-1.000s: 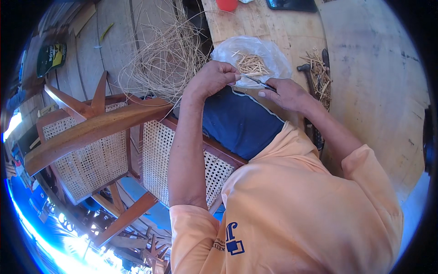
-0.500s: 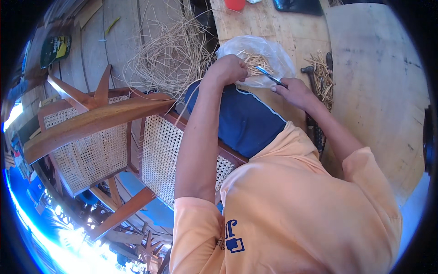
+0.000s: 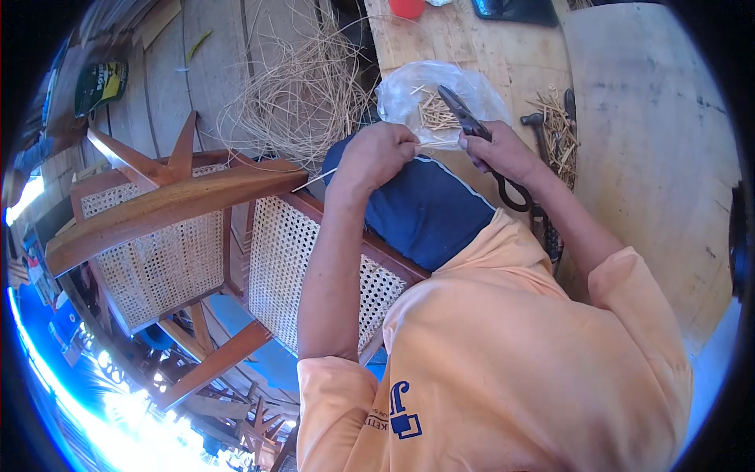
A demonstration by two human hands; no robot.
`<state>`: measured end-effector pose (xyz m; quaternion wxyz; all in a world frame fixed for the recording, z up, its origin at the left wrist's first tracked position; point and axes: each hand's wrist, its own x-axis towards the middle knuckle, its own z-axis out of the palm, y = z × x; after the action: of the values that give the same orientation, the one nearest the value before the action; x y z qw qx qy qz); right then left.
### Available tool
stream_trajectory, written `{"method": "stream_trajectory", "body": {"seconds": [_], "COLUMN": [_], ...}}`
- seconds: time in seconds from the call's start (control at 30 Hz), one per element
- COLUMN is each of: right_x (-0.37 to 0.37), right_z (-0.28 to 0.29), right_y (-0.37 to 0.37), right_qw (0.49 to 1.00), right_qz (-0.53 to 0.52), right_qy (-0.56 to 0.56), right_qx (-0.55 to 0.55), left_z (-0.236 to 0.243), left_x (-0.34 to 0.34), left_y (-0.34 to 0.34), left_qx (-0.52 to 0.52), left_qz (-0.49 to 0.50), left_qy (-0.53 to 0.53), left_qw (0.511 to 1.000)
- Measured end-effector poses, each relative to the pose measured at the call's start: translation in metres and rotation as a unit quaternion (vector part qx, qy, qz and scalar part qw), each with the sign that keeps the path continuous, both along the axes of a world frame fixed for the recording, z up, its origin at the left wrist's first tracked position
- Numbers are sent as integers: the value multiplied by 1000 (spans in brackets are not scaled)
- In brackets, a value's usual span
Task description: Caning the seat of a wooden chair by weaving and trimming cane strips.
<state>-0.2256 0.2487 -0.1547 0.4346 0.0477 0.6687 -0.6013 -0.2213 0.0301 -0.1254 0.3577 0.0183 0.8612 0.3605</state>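
My left hand [image 3: 381,153] is closed with the fingertips pinching a thin pale cane strand [image 3: 434,145]. The strand stretches across to my right hand [image 3: 503,155], whose thumb and finger meet its other end. That right hand also grips a pair of scissors [image 3: 464,112], blades pointing up and away, one dark handle loop hanging below the palm. Just beyond both hands lies a clear plastic bag [image 3: 481,93] with short cut sticks [image 3: 437,112] on it. Left of my left forearm, a woven cane panel [image 3: 277,263] sits in a brown wooden frame.
A tangled heap of cane strands [image 3: 303,98] covers the floorboards at far left. A wooden chair part [image 3: 177,197] with a second cane panel lies nearer. On the wooden board at right are a hammer [image 3: 536,130] and loose sticks [image 3: 560,145]. A red object [image 3: 406,8] stands at the far edge.
My right hand has turned the scissors so the blades point away instead of left. My left hand has dropped slightly nearer, and the strand now spans both hands.
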Motion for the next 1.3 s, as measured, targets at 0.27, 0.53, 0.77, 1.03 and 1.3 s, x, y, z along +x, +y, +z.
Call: {"method": "stream_trajectory", "body": {"seconds": [0.27, 0.53, 0.77, 1.03, 1.3], "right_x": [-9, -11, -2, 2, -3], "right_z": [-11, -10, 12, 13, 7], "right_y": [0, 0, 20, 7, 0], "right_qw": [1000, 998, 954, 908, 914], "right_qz": [2, 31, 144, 277, 264], "right_qy": [5, 35, 173, 162, 171], "right_qx": [13, 47, 198, 268, 257], "left_z": [-6, -8, -16, -16, -9], "left_x": [-1, -11, -15, -15, -18], "left_y": [-2, 13, -3, -2, 0], "left_qx": [-6, 12, 74, 127, 142], "left_qz": [50, 46, 124, 166, 152], "left_qy": [14, -1, -34, -79, -112], "left_qw": [999, 999, 989, 975, 972]}}
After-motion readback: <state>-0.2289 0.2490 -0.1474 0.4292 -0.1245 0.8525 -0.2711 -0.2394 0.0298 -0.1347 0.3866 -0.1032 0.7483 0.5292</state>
